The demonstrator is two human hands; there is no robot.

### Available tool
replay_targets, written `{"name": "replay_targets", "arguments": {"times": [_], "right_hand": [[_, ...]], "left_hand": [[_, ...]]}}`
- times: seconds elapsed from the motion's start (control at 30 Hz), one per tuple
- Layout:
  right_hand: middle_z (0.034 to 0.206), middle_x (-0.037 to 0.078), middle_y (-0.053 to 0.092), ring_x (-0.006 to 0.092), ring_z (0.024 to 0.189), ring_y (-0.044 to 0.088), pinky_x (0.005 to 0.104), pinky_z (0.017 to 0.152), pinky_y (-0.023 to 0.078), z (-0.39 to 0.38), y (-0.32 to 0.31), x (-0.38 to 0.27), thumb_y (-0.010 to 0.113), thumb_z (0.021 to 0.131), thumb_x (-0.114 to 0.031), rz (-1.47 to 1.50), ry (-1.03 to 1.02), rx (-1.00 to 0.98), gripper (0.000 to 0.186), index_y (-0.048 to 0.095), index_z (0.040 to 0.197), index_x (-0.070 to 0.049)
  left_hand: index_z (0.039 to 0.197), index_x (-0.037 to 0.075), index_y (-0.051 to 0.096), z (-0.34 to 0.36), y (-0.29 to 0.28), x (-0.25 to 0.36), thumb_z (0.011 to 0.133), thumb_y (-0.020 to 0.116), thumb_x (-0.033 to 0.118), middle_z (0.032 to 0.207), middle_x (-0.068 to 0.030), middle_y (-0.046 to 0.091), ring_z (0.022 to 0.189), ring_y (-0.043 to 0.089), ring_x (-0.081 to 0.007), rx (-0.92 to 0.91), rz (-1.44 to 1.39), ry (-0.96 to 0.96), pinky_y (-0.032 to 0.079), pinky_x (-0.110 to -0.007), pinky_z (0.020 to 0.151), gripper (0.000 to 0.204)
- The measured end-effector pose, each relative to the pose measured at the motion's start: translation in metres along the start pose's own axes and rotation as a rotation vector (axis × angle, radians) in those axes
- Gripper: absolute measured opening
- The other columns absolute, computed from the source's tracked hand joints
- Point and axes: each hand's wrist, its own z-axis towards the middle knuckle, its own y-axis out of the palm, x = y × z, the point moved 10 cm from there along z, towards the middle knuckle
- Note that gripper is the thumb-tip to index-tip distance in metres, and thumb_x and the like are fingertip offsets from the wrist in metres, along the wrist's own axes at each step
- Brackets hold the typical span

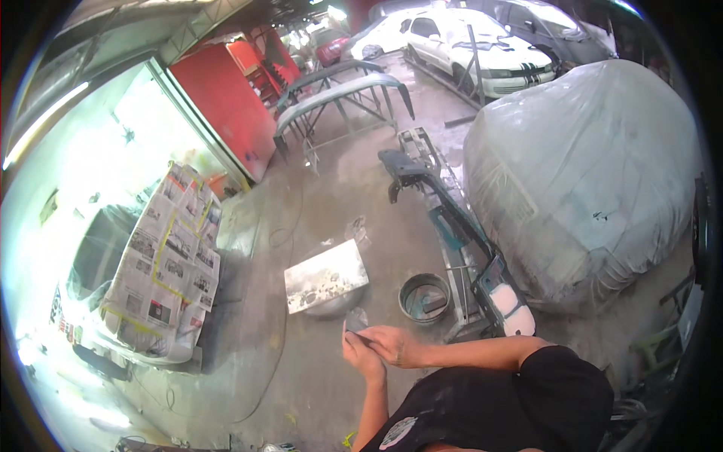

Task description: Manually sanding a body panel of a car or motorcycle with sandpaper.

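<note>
My left hand (363, 357) and my right hand (393, 346) come together in front of my body, fingers closed and touching. Between them is a small, thin grey sheet (356, 320) that sticks up past the fingertips. It could be sandpaper, but its surface is too small to make out. Just beyond the hands, a whitish flat panel with worn patches (325, 276) rests on a rounded support (337, 303). To the right of the panel stands a round dark bucket (425, 298) with water and a dark block in it.
A dark bumper (452, 207) lies along a metal stand right of the bucket. A plastic-covered car (580, 181) fills the right side. At left is a vehicle masked with newspaper (169, 256). Another bumper (343, 94) sits on a rack farther off. A thin hose (280, 354) crosses the floor.
</note>
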Motion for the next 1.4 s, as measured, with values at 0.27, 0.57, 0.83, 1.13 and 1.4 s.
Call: {"name": "replay_targets", "arguments": {"times": [0.27,0.57,0.83,1.13,1.4], "right_hand": [[0.119,0.022,0.068,0.0395,0.11,0.066,0.0445,0.093,0.053,0.036,-0.029,0.062,0.061,0.096,-0.011,-0.059,0.068,-0.025,0.039,0.062,0.134,-0.002],[0.117,0.026,0.069,0.0424,0.103,0.068,0.0461,0.088,0.054,0.015,-0.021,0.008,0.062,0.095,-0.011,-0.024,0.086,-0.09,0.042,0.061,0.137,-0.003],[0.116,0.025,0.07,0.0436,0.103,0.069,0.0455,0.089,0.055,0.051,-0.015,-0.028,0.057,0.097,-0.006,0.01,0.055,-0.09,0.039,0.063,0.135,-0.002],[0.096,0.026,0.07,0.0399,0.086,0.07,0.0433,0.08,0.054,0.066,-0.016,-0.013,0.06,0.095,-0.008,0.033,-0.032,-0.023,0.036,0.066,0.129,0.002],[0.092,0.023,0.07,0.0339,0.078,0.068,0.0405,0.073,0.053,0.074,-0.015,0.004,0.06,0.095,-0.008,0.018,0.108,-0.076,0.038,0.066,0.131,0.003]], "left_hand": [[0.109,-0.005,0.064,-0.029,0.029,0.032,0.112,0.044,0.024,0.103,-0.0093,0.069,0.095,0.063,-0.02,-0.152,0.334,-0.049,0.051,-0.037,0.085,0.035],[0.152,0.0,0.051,-0.009,0.024,0.057,0.115,0.04,0.028,0.124,-0.0116,0.065,0.115,0.056,-0.0184,-0.114,0.037,0.033,0.044,-0.035,0.106,0.048],[0.148,-0.003,0.054,-0.004,0.014,0.084,0.114,0.044,0.031,0.108,-0.0053,0.064,0.098,0.057,-0.0104,0.092,-0.067,0.07,0.049,-0.026,0.087,0.048],[0.144,-0.001,0.058,-0.019,0.009,0.075,0.114,0.044,0.032,0.108,-0.0141,0.073,0.097,0.066,-0.0163,0.145,0.07,0.165,0.051,-0.031,0.086,0.048],[0.15,0.001,0.054,-0.023,0.002,0.067,0.115,0.042,0.031,0.125,-0.0113,0.071,0.105,0.061,-0.0149,0.042,0.167,0.094,0.049,-0.028,0.095,0.047]]}}
